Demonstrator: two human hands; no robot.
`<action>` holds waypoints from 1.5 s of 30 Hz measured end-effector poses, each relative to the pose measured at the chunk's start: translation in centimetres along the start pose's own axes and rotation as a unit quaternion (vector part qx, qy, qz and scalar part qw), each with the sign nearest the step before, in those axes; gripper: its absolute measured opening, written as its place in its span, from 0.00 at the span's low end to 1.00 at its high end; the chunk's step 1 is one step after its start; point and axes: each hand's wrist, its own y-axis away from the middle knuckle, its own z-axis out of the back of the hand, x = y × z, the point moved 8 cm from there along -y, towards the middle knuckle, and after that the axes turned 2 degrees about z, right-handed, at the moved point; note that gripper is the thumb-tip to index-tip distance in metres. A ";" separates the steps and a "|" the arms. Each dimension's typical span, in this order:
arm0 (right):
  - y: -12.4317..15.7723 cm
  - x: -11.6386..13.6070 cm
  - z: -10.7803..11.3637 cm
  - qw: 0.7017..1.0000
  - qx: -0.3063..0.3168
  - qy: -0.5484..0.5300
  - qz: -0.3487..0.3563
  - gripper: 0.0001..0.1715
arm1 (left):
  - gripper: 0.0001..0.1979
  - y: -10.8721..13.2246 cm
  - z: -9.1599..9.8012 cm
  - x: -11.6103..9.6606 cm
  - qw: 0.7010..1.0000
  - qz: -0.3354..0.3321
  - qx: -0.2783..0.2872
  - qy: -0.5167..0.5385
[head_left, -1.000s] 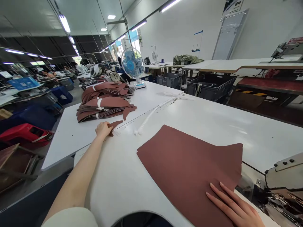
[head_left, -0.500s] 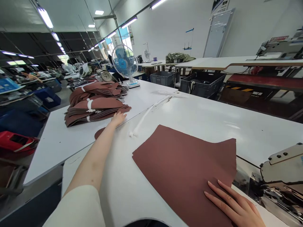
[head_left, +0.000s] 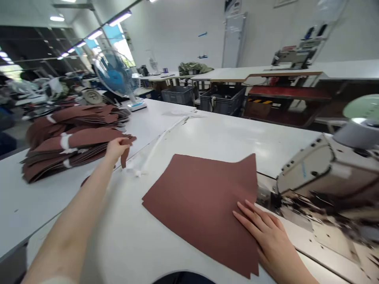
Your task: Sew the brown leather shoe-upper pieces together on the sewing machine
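Note:
A brown fabric panel (head_left: 198, 197) lies flat on the white table in front of me. My right hand (head_left: 268, 232) rests on the panel's right side, fingers stretched out. My left hand (head_left: 116, 149) reaches out to the far left, pinching a small brown fabric piece (head_left: 124, 157) that hangs down from the fingers. Just behind that hand lie bundles of brown cut fabric (head_left: 85, 138), tied with white strips (head_left: 65, 142). Part of another brown piece (head_left: 85, 181) shows beside my left forearm.
A sewing machine (head_left: 314, 177) stands close to the right of the panel. Beyond the bundles is a blue desk fan (head_left: 115, 77). Grey crates (head_left: 222, 98) sit under the far tables. A white strip with a knotted end (head_left: 140, 172) lies along the table joint.
My left hand has lifted slightly off the bundle's edge and now pinches a small brown piece. The view has turned right, showing more of the sewing machine. My right hand stays on the panel.

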 end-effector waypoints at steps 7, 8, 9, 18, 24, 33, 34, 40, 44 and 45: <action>-0.5 0.0 0.2 0.996 0.062 0.005 -0.066 0.30 | 0.17 13.6 -1.1 -23.0 0.912 -0.399 -0.008 0.099; -0.5 0.2 0.2 0.996 0.072 0.001 -0.059 0.31 | 0.18 17.2 -2.6 -26.2 0.875 -0.474 0.018 0.094; -0.3 0.3 0.3 0.996 0.079 -0.001 -0.050 0.30 | 0.20 20.6 -4.4 -28.7 0.845 -0.526 0.055 0.083; 5.0 1.5 3.2 0.999 0.025 -0.024 -0.003 0.24 | 0.17 34.1 -13.0 -34.7 0.708 -0.657 0.251 0.053; 5.5 1.0 3.2 0.997 0.006 -0.068 -0.023 0.23 | 0.18 34.2 -12.8 -34.5 0.702 -0.660 0.258 0.065; 5.5 1.0 2.9 0.996 0.032 -0.083 -0.023 0.24 | 0.18 33.8 -13.6 -34.7 0.702 -0.650 0.285 0.054; 5.5 1.0 2.9 0.996 0.032 -0.082 -0.023 0.24 | 0.18 33.7 -13.6 -34.7 0.704 -0.645 0.291 0.057; 5.2 0.7 3.3 0.997 0.024 -0.074 -0.030 0.22 | 0.17 33.4 -13.7 -34.9 0.700 -0.634 0.319 0.078; 5.2 0.1 3.2 0.996 0.038 -0.077 -0.035 0.23 | 0.16 33.1 -14.0 -35.3 0.702 -0.632 0.316 0.086; 5.2 -0.1 3.3 0.995 0.041 -0.077 -0.037 0.23 | 0.16 33.0 -14.1 -35.4 0.705 -0.630 0.314 0.086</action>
